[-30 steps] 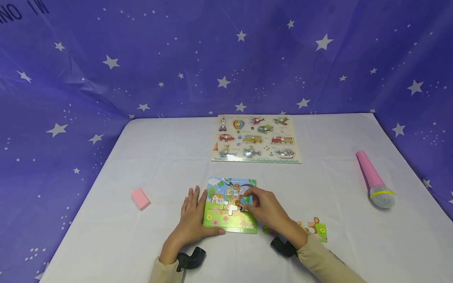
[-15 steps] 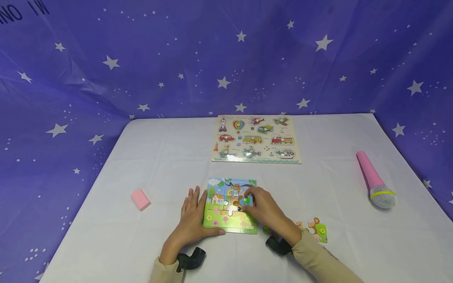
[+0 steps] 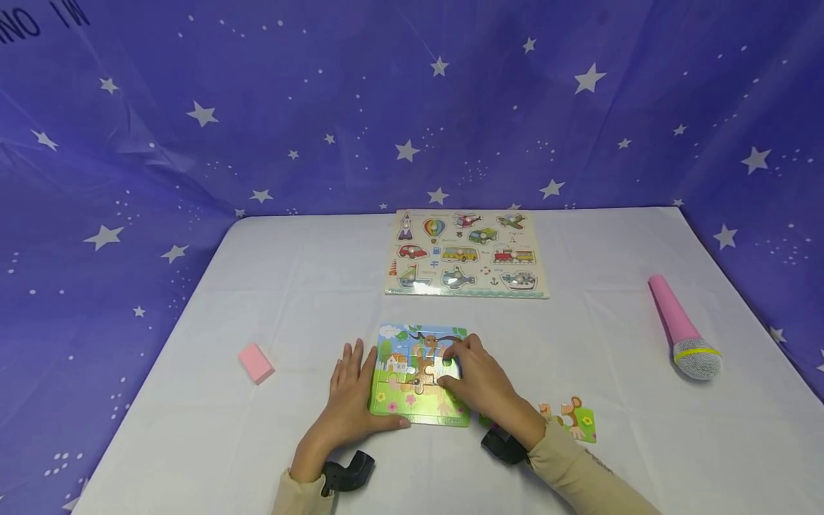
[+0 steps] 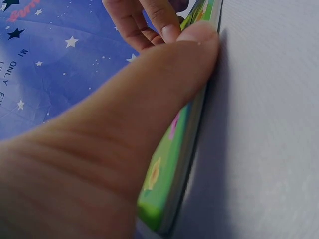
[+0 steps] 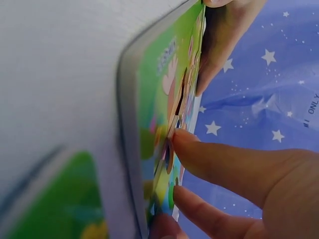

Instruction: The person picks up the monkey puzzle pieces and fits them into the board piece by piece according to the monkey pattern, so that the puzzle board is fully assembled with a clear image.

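Green puzzle (image 3: 412, 409): your left hand (image 3: 350, 399) lies spread against its left edge; your right hand (image 3: 484, 383) pinches a piece (image 5: 170, 158) over its right side.

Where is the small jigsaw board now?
In the head view, the jigsaw board lies at lower centre, between the left hand and right hand, below the vehicle board.

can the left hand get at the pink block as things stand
Probably yes: the pink block lies to the left of the left hand, with only white cloth visible between them.
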The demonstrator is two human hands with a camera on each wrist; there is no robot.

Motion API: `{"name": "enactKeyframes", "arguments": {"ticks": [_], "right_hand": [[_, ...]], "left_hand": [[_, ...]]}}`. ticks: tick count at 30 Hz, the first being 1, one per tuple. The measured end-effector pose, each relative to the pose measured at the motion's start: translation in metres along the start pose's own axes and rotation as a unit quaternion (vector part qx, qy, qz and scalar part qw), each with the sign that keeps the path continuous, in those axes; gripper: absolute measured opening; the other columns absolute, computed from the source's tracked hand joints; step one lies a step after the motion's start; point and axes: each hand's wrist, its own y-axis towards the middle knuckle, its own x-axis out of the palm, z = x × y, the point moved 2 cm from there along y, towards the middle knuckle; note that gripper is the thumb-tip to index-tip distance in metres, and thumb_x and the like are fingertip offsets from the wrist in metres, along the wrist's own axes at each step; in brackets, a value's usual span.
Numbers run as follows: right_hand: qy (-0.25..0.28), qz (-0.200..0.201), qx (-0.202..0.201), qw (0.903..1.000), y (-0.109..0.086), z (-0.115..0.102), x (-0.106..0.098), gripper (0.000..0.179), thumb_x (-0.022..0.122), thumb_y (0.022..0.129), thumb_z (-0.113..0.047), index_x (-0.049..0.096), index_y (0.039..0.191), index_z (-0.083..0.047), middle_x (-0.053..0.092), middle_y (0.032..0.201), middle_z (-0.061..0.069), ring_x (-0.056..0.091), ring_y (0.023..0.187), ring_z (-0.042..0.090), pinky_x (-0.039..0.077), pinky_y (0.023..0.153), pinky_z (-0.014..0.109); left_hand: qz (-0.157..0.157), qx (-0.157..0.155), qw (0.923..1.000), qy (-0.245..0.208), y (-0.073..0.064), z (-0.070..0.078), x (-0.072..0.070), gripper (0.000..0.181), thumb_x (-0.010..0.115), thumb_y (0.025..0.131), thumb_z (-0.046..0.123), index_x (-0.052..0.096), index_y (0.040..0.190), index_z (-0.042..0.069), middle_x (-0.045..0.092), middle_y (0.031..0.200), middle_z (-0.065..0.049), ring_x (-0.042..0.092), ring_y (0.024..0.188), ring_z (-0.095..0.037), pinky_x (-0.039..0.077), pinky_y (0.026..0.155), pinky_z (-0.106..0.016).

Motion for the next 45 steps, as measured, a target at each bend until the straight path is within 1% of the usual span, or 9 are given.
{"name": "enactKeyframes", "arguments": {"ticks": [6, 9, 13, 16, 20, 23, 27, 34, 45], "right_hand": [[-0.020, 0.008, 0.001, 0.9998, -0.002, -0.002, -0.001, 0.039, 0.074, 0.073, -0.027, 0.062, 0.104, -0.008, 0.048, 0.102, 0.008, 0.047, 0.064, 0.013, 0.038, 0.051, 0.023], [-0.047, 0.024, -0.012, 0.9985, -0.005, -0.004, -0.003, 0.042, 0.074, 0.073, -0.031, 0.063, 0.106, -0.008, 0.051, 0.104, 0.008, 0.052, 0.078, 0.017, 0.044, 0.060, 0.028], [-0.085, 0.039, -0.061, 0.9938, -0.014, -0.005, -0.007, 0.047, 0.073, 0.073, -0.033, 0.063, 0.109, -0.005, 0.056, 0.110, 0.011, 0.053, 0.098, 0.024, 0.045, 0.078, 0.037], [-0.103, 0.016, -0.101, 0.9894, -0.023, -0.003, -0.009, 0.054, 0.070, 0.076, -0.036, 0.059, 0.117, -0.002, 0.053, 0.123, 0.014, 0.049, 0.114, 0.029, 0.042, 0.090, 0.043], [-0.113, -0.035, -0.132, 0.9842, -0.037, 0.001, -0.009, 0.061, 0.064, 0.080, -0.043, 0.053, 0.125, -0.003, 0.042, 0.139, 0.015, 0.035, 0.131, 0.032, 0.033, 0.101, 0.051], [-0.114, -0.055, -0.137, 0.9825, -0.045, 0.004, -0.007, 0.063, 0.060, 0.082, -0.046, 0.051, 0.127, -0.004, 0.038, 0.143, 0.014, 0.030, 0.134, 0.033, 0.028, 0.104, 0.054], [-0.114, -0.062, -0.133, 0.9826, -0.048, 0.006, -0.005, 0.064, 0.058, 0.083, -0.047, 0.048, 0.130, -0.005, 0.036, 0.144, 0.013, 0.029, 0.135, 0.033, 0.025, 0.105, 0.056], [-0.119, -0.077, -0.135, 0.9806, -0.049, 0.004, -0.005, 0.064, 0.057, 0.084, -0.046, 0.046, 0.131, -0.005, 0.035, 0.144, 0.015, 0.031, 0.132, 0.036, 0.028, 0.103, 0.054], [-0.144, -0.082, -0.140, 0.9761, -0.050, 0.003, -0.004, 0.067, 0.057, 0.083, -0.047, 0.044, 0.133, -0.004, 0.034, 0.144, 0.015, 0.035, 0.127, 0.033, 0.033, 0.097, 0.051]], "left_hand": [[0.000, 0.002, 1.0000, 0.005, 0.001, 0.000, 0.000, 0.121, 0.077, 0.055, 0.057, 0.017, 0.144, 0.001, 0.001, 0.151, -0.022, -0.007, 0.140, -0.039, 0.003, 0.110, -0.056], [-0.001, 0.003, 1.0000, 0.005, 0.001, 0.000, 0.001, 0.121, 0.077, 0.055, 0.058, 0.017, 0.144, 0.001, 0.001, 0.152, -0.022, -0.008, 0.140, -0.038, 0.003, 0.110, -0.056], [-0.001, 0.001, 1.0000, 0.003, 0.001, 0.000, 0.001, 0.121, 0.077, 0.055, 0.058, 0.018, 0.144, 0.001, 0.001, 0.152, -0.022, -0.008, 0.140, -0.038, 0.003, 0.110, -0.056], [-0.001, -0.001, 1.0000, 0.004, 0.001, 0.000, 0.001, 0.121, 0.077, 0.055, 0.057, 0.018, 0.144, 0.001, 0.000, 0.152, -0.022, -0.008, 0.140, -0.039, 0.002, 0.110, -0.056], [-0.001, -0.002, 1.0000, 0.001, 0.001, 0.000, 0.000, 0.120, 0.078, 0.055, 0.056, 0.018, 0.144, 0.001, 0.001, 0.152, -0.022, -0.007, 0.140, -0.039, 0.002, 0.109, -0.056], [0.000, -0.003, 1.0000, 0.001, 0.000, 0.001, 0.000, 0.120, 0.078, 0.055, 0.056, 0.018, 0.144, 0.001, 0.001, 0.152, -0.022, -0.007, 0.140, -0.038, 0.002, 0.110, -0.056], [0.002, -0.001, 1.0000, 0.004, 0.000, 0.000, 0.000, 0.121, 0.078, 0.055, 0.056, 0.018, 0.144, 0.001, 0.001, 0.151, -0.022, -0.007, 0.140, -0.039, 0.001, 0.110, -0.056], [0.000, -0.002, 1.0000, 0.001, 0.000, 0.000, 0.001, 0.120, 0.077, 0.055, 0.057, 0.018, 0.144, 0.002, 0.000, 0.152, -0.022, -0.007, 0.140, -0.039, 0.001, 0.110, -0.056], [0.005, 0.001, 1.0000, 0.006, 0.000, -0.001, 0.001, 0.120, 0.077, 0.055, 0.057, 0.018, 0.144, 0.002, 0.001, 0.152, -0.022, -0.006, 0.140, -0.039, 0.002, 0.109, -0.056]]}}
